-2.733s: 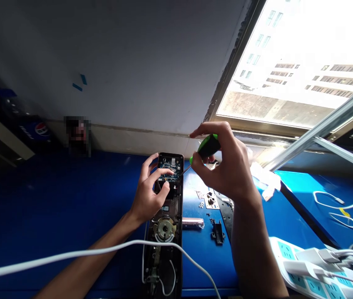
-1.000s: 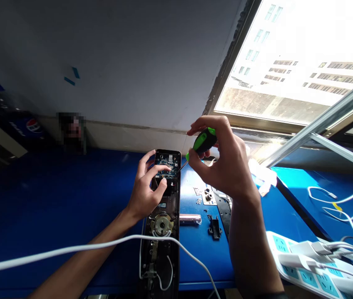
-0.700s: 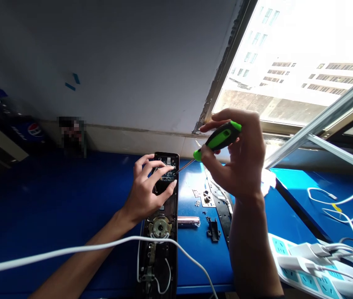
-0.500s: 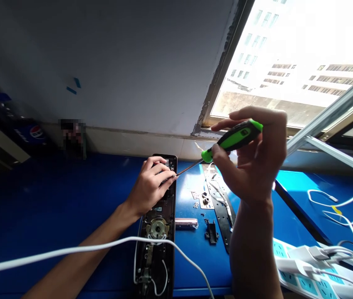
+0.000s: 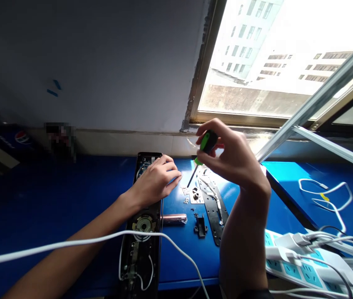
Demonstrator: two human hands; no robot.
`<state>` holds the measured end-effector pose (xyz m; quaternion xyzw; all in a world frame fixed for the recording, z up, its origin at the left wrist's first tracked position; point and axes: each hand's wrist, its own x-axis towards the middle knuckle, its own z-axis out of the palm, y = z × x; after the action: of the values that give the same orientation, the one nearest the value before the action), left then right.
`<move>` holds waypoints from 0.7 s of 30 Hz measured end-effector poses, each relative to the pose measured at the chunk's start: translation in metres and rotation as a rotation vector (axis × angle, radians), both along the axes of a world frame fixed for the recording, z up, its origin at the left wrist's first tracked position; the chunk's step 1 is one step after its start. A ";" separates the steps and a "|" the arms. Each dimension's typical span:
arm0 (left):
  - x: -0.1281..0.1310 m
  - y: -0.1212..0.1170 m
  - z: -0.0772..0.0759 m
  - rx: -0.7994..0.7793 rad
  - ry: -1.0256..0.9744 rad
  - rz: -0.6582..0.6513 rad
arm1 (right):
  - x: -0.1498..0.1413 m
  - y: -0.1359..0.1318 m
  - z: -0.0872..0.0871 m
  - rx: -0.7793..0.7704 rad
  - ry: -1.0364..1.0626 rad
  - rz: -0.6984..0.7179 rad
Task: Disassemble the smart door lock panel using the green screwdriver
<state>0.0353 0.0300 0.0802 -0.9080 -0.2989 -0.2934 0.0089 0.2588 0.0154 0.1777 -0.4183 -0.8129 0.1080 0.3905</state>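
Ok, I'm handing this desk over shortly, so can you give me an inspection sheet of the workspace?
Surface: blue work surface, bearing the items below.
Job's things: opened electronic door lock; screwdriver with green-and-black handle.
Clutter: small screws, black bracket, metal cylinder, long black plate.
Hands: left hand rests on the lock; right hand holds the screwdriver, tip down, beside the lock.
Cables: white cable crosses the left forearm; plugs fill a white power strip.
Surroundings: window showing buildings; Pepsi logo at far left.

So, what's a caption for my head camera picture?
Left hand rests on an opened door lock; right hand holds a green screwdriver.
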 end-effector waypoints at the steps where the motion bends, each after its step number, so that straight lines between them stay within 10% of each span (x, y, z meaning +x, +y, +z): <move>1: 0.003 0.002 -0.001 -0.021 0.038 -0.021 | 0.004 0.003 -0.002 -0.091 -0.044 0.042; 6: 0.009 0.001 -0.011 -0.075 0.189 -0.059 | 0.011 0.023 -0.016 -0.430 -0.260 0.175; 21: -0.007 -0.008 -0.008 0.067 0.032 0.023 | -0.011 0.052 -0.038 -0.535 -0.410 0.288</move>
<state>0.0282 0.0223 0.0717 -0.9083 -0.2990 -0.2887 0.0472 0.2474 0.0672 0.1400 -0.3998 -0.8680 0.2844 0.0769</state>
